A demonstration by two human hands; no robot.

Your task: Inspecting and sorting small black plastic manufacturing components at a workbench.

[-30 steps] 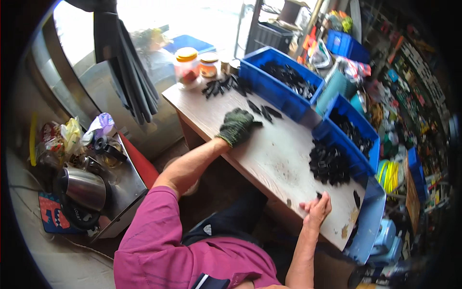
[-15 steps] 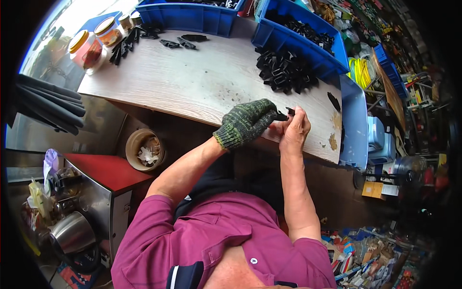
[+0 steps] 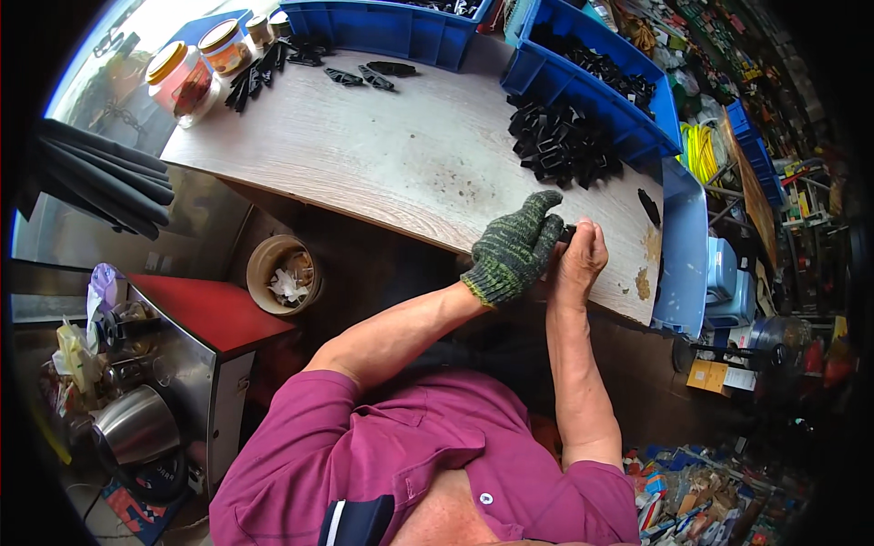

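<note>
My left hand [image 3: 515, 249] wears a dark green and black knit glove. Its fingers are closed at a small black plastic piece [image 3: 568, 234], with the index finger lying along the top. My bare right hand [image 3: 579, 262] pinches the same spot from the right, thumb uppermost. Both hands meet over the table's front edge, and they hide most of the piece, so its shape cannot be made out. Just beyond them, a heap of black plastic clips [image 3: 560, 144] lies on the pale wooden table [image 3: 401, 136].
Blue bins [image 3: 382, 35] holding black parts line the table's back. Several flat black pieces [image 3: 364, 76] and jars [image 3: 177, 80] are at the far left. A waste bucket [image 3: 264, 296] stands below, beside a red-topped cabinet [image 3: 205, 314]. A light blue tub [image 3: 683, 246] adjoins the table's right end.
My hands have come closer together and the black piece is more covered. My left index finger now points further up. The whole view has shifted slightly.
</note>
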